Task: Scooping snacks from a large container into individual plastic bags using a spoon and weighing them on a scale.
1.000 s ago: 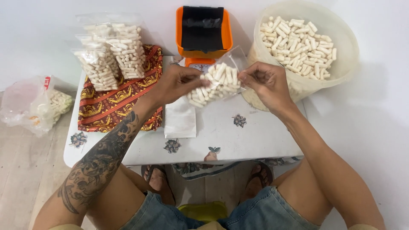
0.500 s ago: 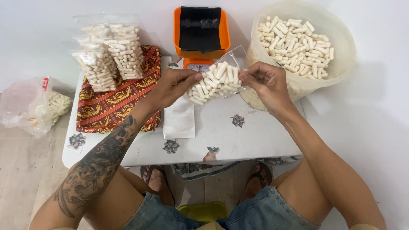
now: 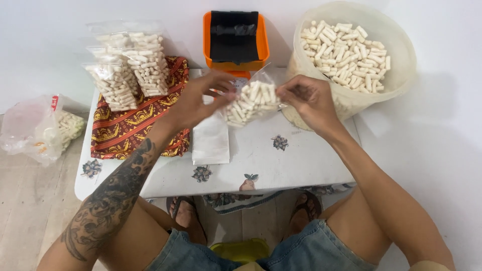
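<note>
A: What is held by the hands?

B: A small clear bag [image 3: 251, 102] packed with pale sticks is held above the tabletop [image 3: 261, 155], between the two hands. Its left edge is pinched by the left hand [image 3: 198, 100], its right edge by the right hand [image 3: 306, 99]. Both grips are clenched on the bag's plastic. The left hand is slightly blurred.

A: Where is the bag set in the scene?

B: Near the middle, just in front of an orange box [image 3: 235, 40] with a black inside, which is placed at the far edge.

A: What is seen on the right?

B: A large pale tub [image 3: 396, 80] filled with loose sticks of the same kind is found far right, just beyond the right hand.

A: And on the left?

B: A red patterned cloth [image 3: 130, 128] is spread there, and filled bags [image 3: 128, 68] are stacked on its far part. A stack of flat empty bags [image 3: 211, 138] is laid just right of the cloth, below the held bag. A crumpled plastic bag [image 3: 32, 128] is seen on the floor, well left of the tabletop.
</note>
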